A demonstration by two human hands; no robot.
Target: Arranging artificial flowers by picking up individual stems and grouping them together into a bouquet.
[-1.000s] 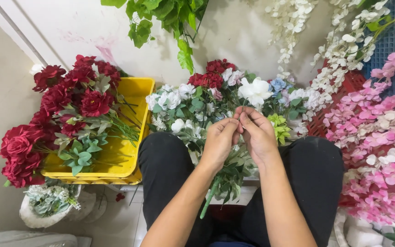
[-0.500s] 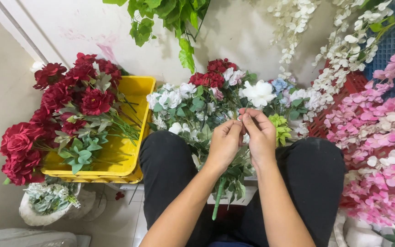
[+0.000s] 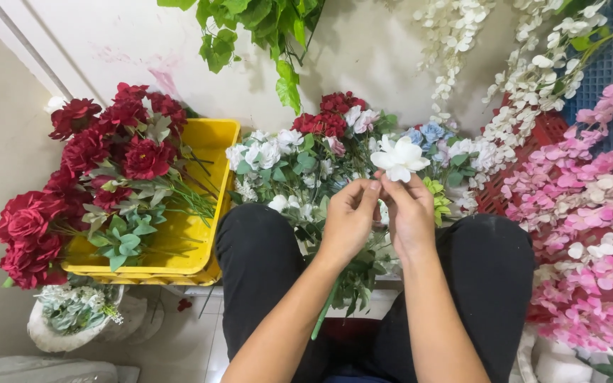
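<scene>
Both hands, left (image 3: 349,220) and right (image 3: 409,216), pinch 1 white flower (image 3: 399,158) above the bouquet (image 3: 306,170) (best kept a light fingertip grip near the base).

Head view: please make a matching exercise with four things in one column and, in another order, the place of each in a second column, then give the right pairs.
Things:
1. white flower
2. yellow crate
3. pink blossoms
4. green leaves

Places:
A. hanging at the top of the picture
B. at the fingertips of the left hand and the right hand
C. at the right side
D. at the left, under red flowers

Pairs: 1-B, 2-D, 3-C, 4-A
</scene>
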